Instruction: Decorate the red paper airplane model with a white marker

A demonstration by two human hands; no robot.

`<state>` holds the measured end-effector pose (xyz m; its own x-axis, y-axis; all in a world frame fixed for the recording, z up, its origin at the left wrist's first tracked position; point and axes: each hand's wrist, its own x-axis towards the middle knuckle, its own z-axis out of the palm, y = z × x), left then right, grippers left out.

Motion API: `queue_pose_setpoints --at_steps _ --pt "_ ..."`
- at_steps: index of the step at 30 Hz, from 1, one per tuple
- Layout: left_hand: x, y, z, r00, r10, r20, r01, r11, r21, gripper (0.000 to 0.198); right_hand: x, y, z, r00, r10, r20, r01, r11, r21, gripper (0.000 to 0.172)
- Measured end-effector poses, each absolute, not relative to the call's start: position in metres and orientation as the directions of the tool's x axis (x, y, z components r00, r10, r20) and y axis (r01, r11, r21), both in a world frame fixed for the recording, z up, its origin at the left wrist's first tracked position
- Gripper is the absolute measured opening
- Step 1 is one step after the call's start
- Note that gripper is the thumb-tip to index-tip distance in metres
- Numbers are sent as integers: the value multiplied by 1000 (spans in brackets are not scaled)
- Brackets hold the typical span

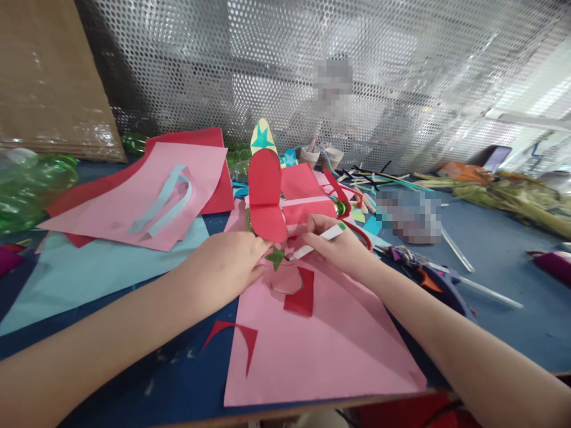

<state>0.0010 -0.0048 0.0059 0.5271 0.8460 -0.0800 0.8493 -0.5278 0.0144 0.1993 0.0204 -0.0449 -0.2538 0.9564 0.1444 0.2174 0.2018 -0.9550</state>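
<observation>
My right hand [334, 244] grips a white marker [320, 241] with a green end; its tip points down beside a small green star [275, 257]. My left hand [238, 255] is closed at the lower edge of a folded red paper shape [266, 184] with rounded ends; its fingertips are partly hidden. Behind the hands lies a bottle [341, 208] wrapped in red paper with a pink strip. Below the star, a curved outline [285, 288] shows on pink paper, beside a red paper piece [306, 294]. A large pink sheet [321, 356] lies underneath.
Pink paper [187, 184] with pale blue strips [165, 202] lies at left, over a light blue sheet [102, 279]. A curved red scrap [236, 336] is near the front edge. Green plastic bottles [35, 190] stand far left; clear sticks [477, 291] lie right. A perforated metal panel [187, 71] rises behind.
</observation>
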Motion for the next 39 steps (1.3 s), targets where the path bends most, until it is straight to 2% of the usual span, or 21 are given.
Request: queue_pose_setpoints --at_steps 8,30,36,39 --pt "0 -4 4 534 842 -70 845 -535 7 11 201 21 -46 -204 965 162 281 216 -935 20" --pt "0 -4 4 535 842 -67 844 -536 -7 11 199 19 -42 -234 958 167 273 229 -934 20" --pt "0 -5 5 546 836 -59 837 -547 -2 13 194 16 -40 -270 952 146 133 187 -973 18" --pt "1 -5 5 538 841 -58 842 -539 -6 12 193 17 -42 -279 952 125 130 167 -977 18"
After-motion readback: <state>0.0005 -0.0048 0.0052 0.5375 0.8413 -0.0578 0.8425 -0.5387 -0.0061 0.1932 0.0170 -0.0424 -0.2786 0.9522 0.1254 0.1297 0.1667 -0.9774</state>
